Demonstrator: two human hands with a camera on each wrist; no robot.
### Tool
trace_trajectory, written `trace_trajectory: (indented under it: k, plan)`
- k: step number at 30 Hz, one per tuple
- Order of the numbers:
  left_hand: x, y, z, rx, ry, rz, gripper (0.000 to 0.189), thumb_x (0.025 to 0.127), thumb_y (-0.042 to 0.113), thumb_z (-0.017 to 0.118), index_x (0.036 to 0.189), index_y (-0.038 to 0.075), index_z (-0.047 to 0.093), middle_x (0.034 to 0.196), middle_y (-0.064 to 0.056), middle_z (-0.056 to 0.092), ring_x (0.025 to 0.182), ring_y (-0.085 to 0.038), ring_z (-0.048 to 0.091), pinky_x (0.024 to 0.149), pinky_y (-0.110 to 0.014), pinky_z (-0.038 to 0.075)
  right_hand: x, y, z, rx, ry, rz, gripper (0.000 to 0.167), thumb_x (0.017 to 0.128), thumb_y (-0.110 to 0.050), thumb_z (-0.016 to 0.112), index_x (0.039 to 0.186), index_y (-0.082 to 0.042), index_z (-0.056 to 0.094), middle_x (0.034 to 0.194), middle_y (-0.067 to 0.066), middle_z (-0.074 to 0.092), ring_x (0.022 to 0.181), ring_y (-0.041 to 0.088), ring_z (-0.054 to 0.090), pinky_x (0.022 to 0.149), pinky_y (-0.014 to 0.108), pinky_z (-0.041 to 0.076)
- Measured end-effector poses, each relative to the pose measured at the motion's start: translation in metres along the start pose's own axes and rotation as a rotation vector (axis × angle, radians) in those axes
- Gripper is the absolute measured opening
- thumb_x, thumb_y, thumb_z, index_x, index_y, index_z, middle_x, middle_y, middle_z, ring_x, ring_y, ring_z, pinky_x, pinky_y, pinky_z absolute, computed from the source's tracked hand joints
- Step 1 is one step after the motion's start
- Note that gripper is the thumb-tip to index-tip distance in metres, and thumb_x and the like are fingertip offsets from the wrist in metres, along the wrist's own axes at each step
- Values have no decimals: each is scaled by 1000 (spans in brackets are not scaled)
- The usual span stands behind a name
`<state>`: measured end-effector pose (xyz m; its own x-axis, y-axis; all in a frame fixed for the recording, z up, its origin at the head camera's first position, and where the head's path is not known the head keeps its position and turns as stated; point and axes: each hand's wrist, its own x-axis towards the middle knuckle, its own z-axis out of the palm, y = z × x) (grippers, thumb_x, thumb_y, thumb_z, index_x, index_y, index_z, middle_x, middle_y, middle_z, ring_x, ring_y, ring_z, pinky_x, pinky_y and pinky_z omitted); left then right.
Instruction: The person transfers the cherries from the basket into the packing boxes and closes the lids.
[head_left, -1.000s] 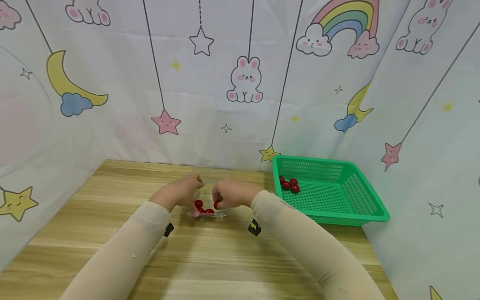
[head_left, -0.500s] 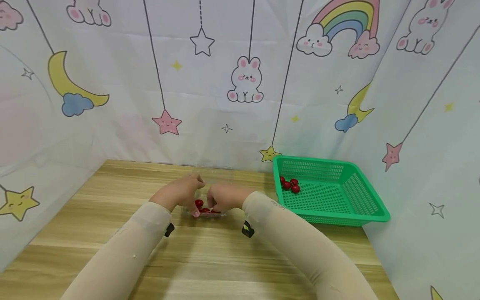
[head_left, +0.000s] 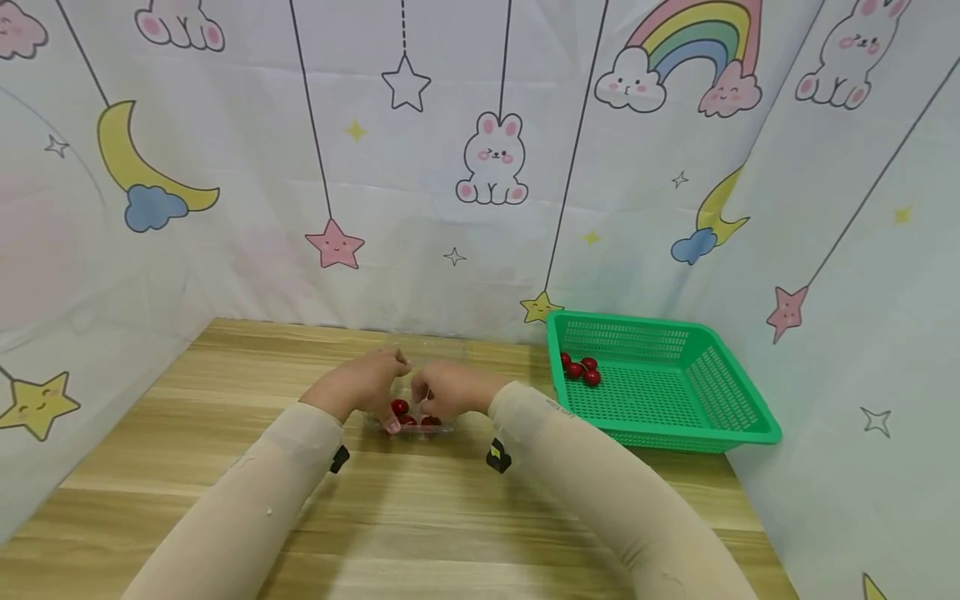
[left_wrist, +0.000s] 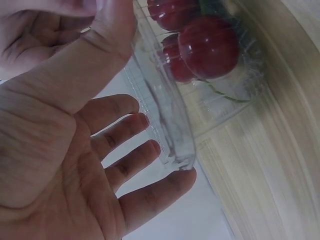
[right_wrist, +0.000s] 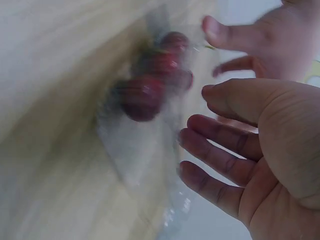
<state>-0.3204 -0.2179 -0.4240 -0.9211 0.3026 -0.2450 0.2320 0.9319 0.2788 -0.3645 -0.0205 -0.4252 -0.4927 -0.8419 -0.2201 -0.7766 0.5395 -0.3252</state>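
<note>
"Head view: what is happening at the clear box?"

"Left hand is at its left side; the left wrist view shows that hand's fingers spread wide, a fingertip touching the plastic edge; the right hand is over the box's right part, its fingers loosely bent and apart from the thumb; the right wrist view is blurred around the fruit."

"And the cherries?"

"Red, lying inside the box, near its front; a thin stem shows beside them; at least four other cherries sit at the left end of a green basket, apart from the box on its right."

"What carries it all?"

"Wood-grain worktop; a printed white cloth hangs behind."
</note>
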Motion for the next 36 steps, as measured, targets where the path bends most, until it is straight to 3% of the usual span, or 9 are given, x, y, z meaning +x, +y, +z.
trace_trajectory:
  k: [5, 9, 17, 24, 29, 36]
  plan:
    - [0, 2, -1, 2, -9, -8, 110, 74, 37, 109, 166, 3, 58, 172, -16, 49, 159, -44, 49, 122, -58, 55, -15, 13, -19, 35, 46, -10, 15, 113, -11, 70, 119, -4, 81, 117, 9, 81, 105, 21, 75, 98, 38, 65]
    - [-2, 4, -2, 2, -6, -11, 112, 73, 36, 110, 166, 4, 57, 171, -16, 50, 158, -45, 49, 123, -59, 54, -36, 27, -39, 31, 75, 30, 15, 114, -14, 69, 119, -6, 81, 118, 8, 81, 109, 22, 76, 100, 41, 65]
    - [-4, 2, 0, 3, 4, 3, 111, 75, 35, 109, 168, 3, 55, 172, -18, 49, 159, -46, 48, 125, -61, 52, -83, 57, -81, 49, 137, 209, 18, 117, -24, 67, 124, -15, 80, 131, 7, 78, 123, 27, 76, 105, 45, 65]
    - [-6, -1, -2, 14, 12, 0, 113, 74, 35, 109, 168, 3, 55, 171, -19, 50, 159, -47, 48, 125, -63, 51, -111, 95, -112, 35, 203, 332, 20, 115, -21, 68, 123, -9, 81, 140, 15, 77, 131, 35, 73, 112, 52, 62]
    - [-4, -1, -2, 12, 8, 12, 115, 72, 36, 110, 167, 2, 55, 170, -20, 51, 158, -48, 49, 126, -63, 51, -128, 128, -114, 57, 192, 408, 25, 114, -19, 68, 127, -3, 82, 137, 19, 78, 130, 39, 73, 112, 56, 62]
    - [1, 1, -1, 8, 3, 17, 115, 72, 36, 110, 167, 1, 55, 171, -19, 50, 160, -47, 47, 127, -61, 50, -151, 168, -96, 65, 172, 492, 27, 114, -19, 68, 126, -1, 84, 135, 19, 80, 126, 39, 76, 110, 57, 64]
